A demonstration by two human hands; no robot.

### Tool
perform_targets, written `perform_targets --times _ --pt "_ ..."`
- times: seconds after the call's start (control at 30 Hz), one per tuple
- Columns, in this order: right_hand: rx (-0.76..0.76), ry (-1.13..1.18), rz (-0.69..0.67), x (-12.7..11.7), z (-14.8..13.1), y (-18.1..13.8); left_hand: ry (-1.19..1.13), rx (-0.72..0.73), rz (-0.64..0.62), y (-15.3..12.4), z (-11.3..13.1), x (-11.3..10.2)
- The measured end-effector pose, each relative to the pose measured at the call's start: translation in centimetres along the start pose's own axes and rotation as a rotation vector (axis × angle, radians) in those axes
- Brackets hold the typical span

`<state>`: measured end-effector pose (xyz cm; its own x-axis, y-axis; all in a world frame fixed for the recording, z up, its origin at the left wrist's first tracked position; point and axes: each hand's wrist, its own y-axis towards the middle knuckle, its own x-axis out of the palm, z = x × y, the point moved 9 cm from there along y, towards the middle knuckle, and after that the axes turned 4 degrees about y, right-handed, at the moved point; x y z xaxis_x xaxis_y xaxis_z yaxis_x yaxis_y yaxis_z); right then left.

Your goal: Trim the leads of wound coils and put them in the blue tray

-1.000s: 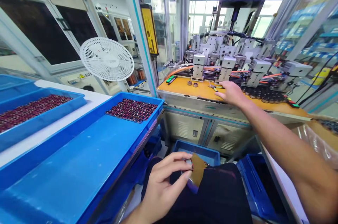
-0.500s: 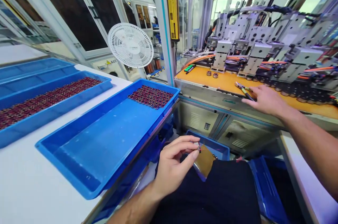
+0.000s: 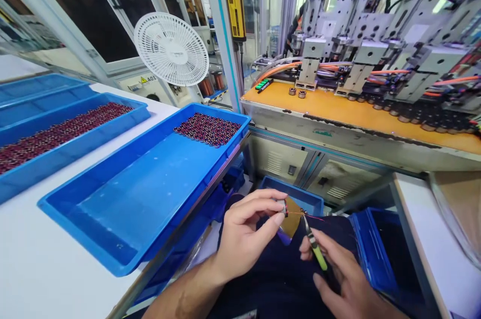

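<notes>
Between the thumb and fingertips of my left hand (image 3: pixel 250 234) is a small round coil part (image 3: pixel 283 207), grey and dark with a reddish edge. Thin orange-red wires (image 3: pixel 295 213) run from it to the right. My right hand (image 3: pixel 341 274) is closed around pliers (image 3: pixel 317 251) with yellow-green and black handles. Their narrow metal tips are at the wires, a short way right of the part; whether the jaws grip a wire is too small to tell. Both hands are above my dark-clothed lap, with a brownish-yellow sheet (image 3: pixel 292 226) behind the wires.
On the left, a blue tray (image 3: pixel 131 199) carries packed small dark-red parts (image 3: pixel 210 128) at its far end. Another filled tray (image 3: pixel 75 143) stands beyond it. A white fan (image 3: pixel 172 49) is behind. The machine's orange worktop (image 3: pixel 338 108) bears several round parts. Blue bins (image 3: pixel 376 249) flank my lap.
My right hand has picked the pliers up from the orange worktop and brought them down to the wires beside my left hand. My left hand still holds the coil part. The view has shifted slightly.
</notes>
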<state>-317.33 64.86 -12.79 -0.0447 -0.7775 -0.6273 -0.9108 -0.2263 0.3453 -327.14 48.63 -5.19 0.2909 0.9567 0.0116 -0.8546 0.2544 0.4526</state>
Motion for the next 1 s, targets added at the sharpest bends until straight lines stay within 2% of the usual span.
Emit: perform_targets --times 0.23,0.43,0.6,0.73,1.0 --pt "-0.021 0.011 0.031 -0.4 -1.3 0.5 0.002 -0.012 -0.020 -0.3 0.2 0.5" --pt "-0.076 0.020 0.116 -1.0 -2.4 1.3 0.013 -0.002 -0.030 -0.5 0.4 0.4" --pt "-0.017 0.068 0.055 0.0 -0.9 0.6 0.010 0.001 -0.033 -0.5 0.5 0.4" --pt "0.014 0.196 0.006 0.7 -0.1 0.2 0.007 -0.002 -0.042 -0.4 0.4 0.5" --pt "0.044 0.317 0.091 0.6 0.2 0.3 0.014 -0.017 -0.041 -0.4 0.2 0.6"
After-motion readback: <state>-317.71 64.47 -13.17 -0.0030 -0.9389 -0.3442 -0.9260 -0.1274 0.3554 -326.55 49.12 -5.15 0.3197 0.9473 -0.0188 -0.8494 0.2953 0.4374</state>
